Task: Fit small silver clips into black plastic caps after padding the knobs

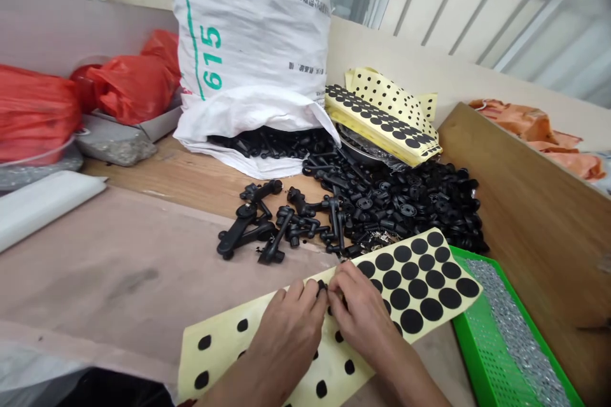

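My left hand [289,325] and my right hand [359,310] meet over a pale yellow sheet [267,311] of round black stickers [411,320]. A small black piece [321,284] shows between the thumb and forefinger of my left hand; its exact kind is hidden by the fingers. My right hand's fingertips are pinched together right beside it, and what they hold, if anything, cannot be made out. Large discs fill the sheet's right part, while its left part carries only small black dots [204,342]. Several black plastic jointed arms [237,229] lie beyond my hands.
A white woven sack [252,32] spills black parts at the back. Right of it, a heap of black plastic parts [410,203] lies before stacked sticker sheets [382,117]. A green basket [496,362] with small silvery pieces and a wooden board [534,222] stand right. Red bags [133,86] sit left.
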`<action>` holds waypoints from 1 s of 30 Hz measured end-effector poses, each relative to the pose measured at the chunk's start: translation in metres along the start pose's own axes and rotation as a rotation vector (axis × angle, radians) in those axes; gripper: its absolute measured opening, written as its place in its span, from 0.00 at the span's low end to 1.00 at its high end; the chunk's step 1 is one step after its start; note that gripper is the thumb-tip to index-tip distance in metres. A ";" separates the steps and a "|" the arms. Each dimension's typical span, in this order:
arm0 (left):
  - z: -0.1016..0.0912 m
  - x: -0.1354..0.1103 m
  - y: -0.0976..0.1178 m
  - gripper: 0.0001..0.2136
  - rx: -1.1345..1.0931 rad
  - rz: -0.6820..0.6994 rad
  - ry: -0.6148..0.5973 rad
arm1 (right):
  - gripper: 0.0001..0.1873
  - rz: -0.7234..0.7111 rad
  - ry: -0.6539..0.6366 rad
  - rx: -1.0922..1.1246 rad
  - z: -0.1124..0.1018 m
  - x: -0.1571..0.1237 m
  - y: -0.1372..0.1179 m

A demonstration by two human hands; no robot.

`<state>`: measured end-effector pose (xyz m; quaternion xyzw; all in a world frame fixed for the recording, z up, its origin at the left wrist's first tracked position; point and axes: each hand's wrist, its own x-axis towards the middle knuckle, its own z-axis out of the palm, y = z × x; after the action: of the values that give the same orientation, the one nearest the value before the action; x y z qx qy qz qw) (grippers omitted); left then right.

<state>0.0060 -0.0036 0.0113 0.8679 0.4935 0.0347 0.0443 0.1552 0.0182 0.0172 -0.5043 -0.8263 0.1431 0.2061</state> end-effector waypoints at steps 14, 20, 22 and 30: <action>0.005 -0.001 0.001 0.15 0.001 -0.005 0.070 | 0.09 0.023 0.052 -0.057 0.004 0.002 0.003; 0.007 -0.003 0.000 0.13 -0.039 0.014 0.075 | 0.10 0.027 0.041 0.228 0.000 0.000 -0.002; 0.007 -0.005 0.000 0.12 -0.061 0.015 0.069 | 0.10 0.028 0.024 0.282 0.000 0.000 -0.003; -0.012 -0.008 -0.049 0.15 -0.159 0.001 0.285 | 0.09 0.106 -0.077 0.552 -0.002 -0.005 0.009</action>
<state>-0.0411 0.0152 0.0175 0.8481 0.4903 0.1964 0.0421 0.1649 0.0173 0.0136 -0.4660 -0.7357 0.3923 0.2962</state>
